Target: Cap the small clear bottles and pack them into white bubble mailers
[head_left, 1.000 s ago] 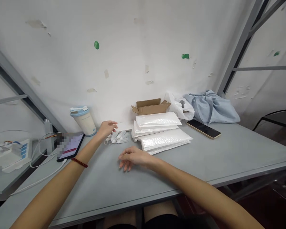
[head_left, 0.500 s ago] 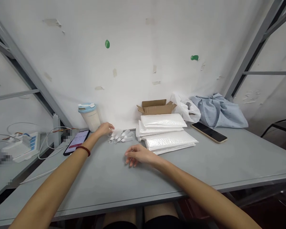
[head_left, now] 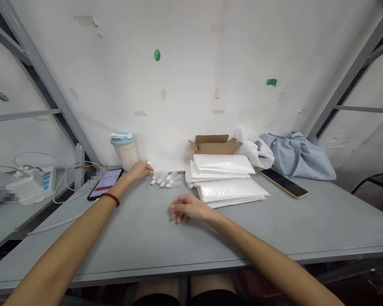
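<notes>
My left hand (head_left: 141, 170), with a dark red beaded bracelet at its wrist, reaches to the left edge of a pile of small white pieces with thin loops (head_left: 166, 180). Its fingers are stretched forward and apart; whether the tips touch a piece I cannot tell. My right hand (head_left: 189, 207) rests low over the grey table (head_left: 140, 238), fingers loosely bent and apart, holding nothing visible. Just beyond it on the right lies a stack of white bubble mailers (head_left: 231, 189).
Behind the mailers stand an open cardboard box (head_left: 217, 148) and a white plastic bag (head_left: 258, 153). A blue cloth bundle (head_left: 300, 157) and a phone (head_left: 284, 182) lie right. Left are a lidded cup (head_left: 127, 155), a lit phone (head_left: 106, 185), cables and a power strip (head_left: 44, 187).
The view has shifted slightly, so the wall and objects sit a little further right. Both hands stay in nearly the same places, with the left still by the small white pieces.
</notes>
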Tool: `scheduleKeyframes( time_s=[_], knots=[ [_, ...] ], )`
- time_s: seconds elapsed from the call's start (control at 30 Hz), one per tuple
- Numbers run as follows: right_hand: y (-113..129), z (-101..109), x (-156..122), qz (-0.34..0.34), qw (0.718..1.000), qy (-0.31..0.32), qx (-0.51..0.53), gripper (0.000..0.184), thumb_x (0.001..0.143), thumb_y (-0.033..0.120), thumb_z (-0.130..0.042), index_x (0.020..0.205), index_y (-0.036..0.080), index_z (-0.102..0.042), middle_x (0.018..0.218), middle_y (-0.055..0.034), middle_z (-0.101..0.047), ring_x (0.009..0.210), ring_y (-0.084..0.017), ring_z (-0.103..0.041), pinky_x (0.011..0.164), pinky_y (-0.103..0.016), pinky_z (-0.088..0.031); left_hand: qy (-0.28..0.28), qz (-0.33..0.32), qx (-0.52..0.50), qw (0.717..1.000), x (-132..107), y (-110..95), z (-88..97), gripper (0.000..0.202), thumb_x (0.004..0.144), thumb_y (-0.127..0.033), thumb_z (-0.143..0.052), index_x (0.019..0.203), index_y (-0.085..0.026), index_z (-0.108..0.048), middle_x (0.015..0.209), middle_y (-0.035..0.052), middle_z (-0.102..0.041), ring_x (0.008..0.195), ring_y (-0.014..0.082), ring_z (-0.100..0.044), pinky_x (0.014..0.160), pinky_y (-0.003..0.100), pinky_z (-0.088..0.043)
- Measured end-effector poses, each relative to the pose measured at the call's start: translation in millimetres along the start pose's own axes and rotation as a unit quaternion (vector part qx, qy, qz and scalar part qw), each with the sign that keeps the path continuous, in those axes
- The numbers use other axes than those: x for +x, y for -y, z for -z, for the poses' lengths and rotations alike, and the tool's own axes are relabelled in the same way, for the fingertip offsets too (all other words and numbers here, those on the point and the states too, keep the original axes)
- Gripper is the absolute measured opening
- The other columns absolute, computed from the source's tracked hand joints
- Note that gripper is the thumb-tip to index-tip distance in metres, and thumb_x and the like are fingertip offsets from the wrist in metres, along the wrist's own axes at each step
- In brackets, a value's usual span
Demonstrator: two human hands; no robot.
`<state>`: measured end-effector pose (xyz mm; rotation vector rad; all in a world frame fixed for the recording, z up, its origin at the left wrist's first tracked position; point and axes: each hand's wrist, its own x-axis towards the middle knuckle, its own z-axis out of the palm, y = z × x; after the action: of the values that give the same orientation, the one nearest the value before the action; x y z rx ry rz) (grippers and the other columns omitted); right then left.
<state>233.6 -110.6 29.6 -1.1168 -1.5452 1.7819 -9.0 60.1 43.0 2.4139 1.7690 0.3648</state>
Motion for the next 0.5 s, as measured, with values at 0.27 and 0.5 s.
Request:
scheduleKeyframes(
  time_s=[0.27,0.5],
  knots=[
    [-7,1,4,0.009,1.0,0.011,-0.013,0.011,0.079,0.026,-0.058,0.079,0.015,-0.056,0.066,-0.0002,-0.065,0.051,-0.006,-0.056,0.047,-0.016,-0.041,-0.018,-0.027,0.067,0.997,-13,-8,-7.2,0.02,0.075,-0.023,-0.052,0.066,-0.018,-0.069,0.084,0.0127,-0.07,0.084,0.0263,-0.064,0.074,0.03,-0.043],
    [-7,1,3,0.009,1.0,0.007,-0.022,0.013,0.079,0.027,-0.059,0.079,0.015,-0.057,0.067,-0.0006,-0.066,0.051,-0.006,-0.056,0.047,-0.017,-0.041,-0.041,-0.031,0.156,0.986,-16,-24,-14.4,0.022,0.079,-0.015,-0.046,0.074,-0.009,-0.067,0.09,0.0231,-0.065,0.09,0.0334,-0.061,0.074,0.037,-0.042]
  ],
)
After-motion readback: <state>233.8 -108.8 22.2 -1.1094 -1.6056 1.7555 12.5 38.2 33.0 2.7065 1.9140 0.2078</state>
